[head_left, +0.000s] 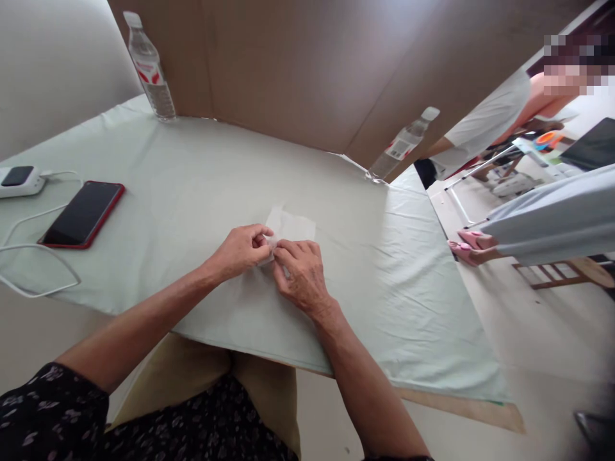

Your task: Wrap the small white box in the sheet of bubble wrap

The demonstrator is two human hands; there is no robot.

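A thin white sheet, like tissue point(298, 226), lies on the pale green tablecloth at the middle, partly under both hands. My left hand point(248, 248) pinches its near left edge between thumb and fingers. Close beside it, my right hand point(301, 269) has its fingers curled, with thumb and forefinger closed on the same sheet. The fingertips of the two hands nearly meet. Part of the sheet between them is bunched and hidden by the fingers.
A phone in a red case point(84, 214) lies at the left by a white device point(22, 182) and its cable. Two water bottles point(152, 80) point(403, 146) stand against a brown board point(288, 70). People are at the right, beyond the covered table point(423, 288).
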